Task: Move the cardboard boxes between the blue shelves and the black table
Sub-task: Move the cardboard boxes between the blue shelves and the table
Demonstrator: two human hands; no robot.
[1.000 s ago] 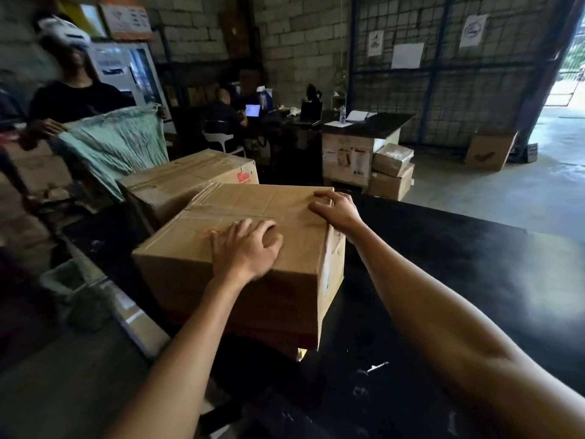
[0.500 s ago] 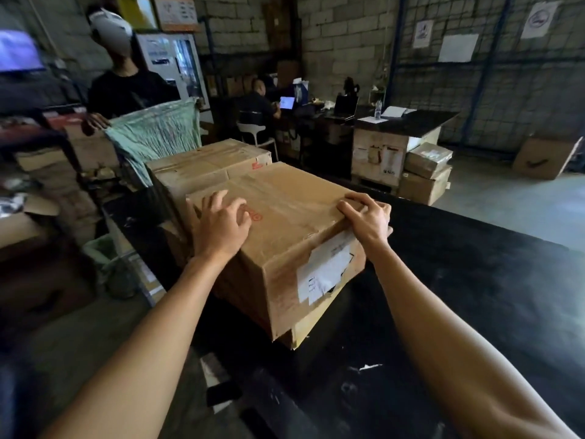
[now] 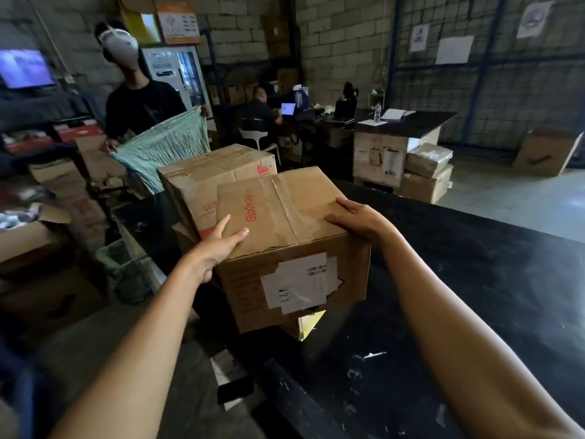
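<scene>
At the near left corner of the black worktop, a taped cardboard box sits with its labelled face toward the camera, and it seems to overhang the worktop's left edge a little, with a yellow flap poking out beneath it. Both hands are on it. The left hand lies at the box's near left top corner, fingers straight and spread flat over the lid, thumb out of sight. The right hand covers the near right top edge, fingers lying fairly straight along the lid; neither grip is curled under or round anything, so the box is steadied rather than carried.

To do this step well, I judge the hands should drop from the lid to the side walls or the bottom edges before any lift, since palms pressed on the top alone give no support (and the tape on the lid looks slick). Squaring the box to the worktop's edge first would keep the load close to the body.

Just behind it, touching or very nearly, stands a second cardboard box with red print, along the same left edge. Farther off, a person holds up a pale green cloth, and stacked cartons rest beside a wooden crate. No blue shelves can be made out for certain.
</scene>
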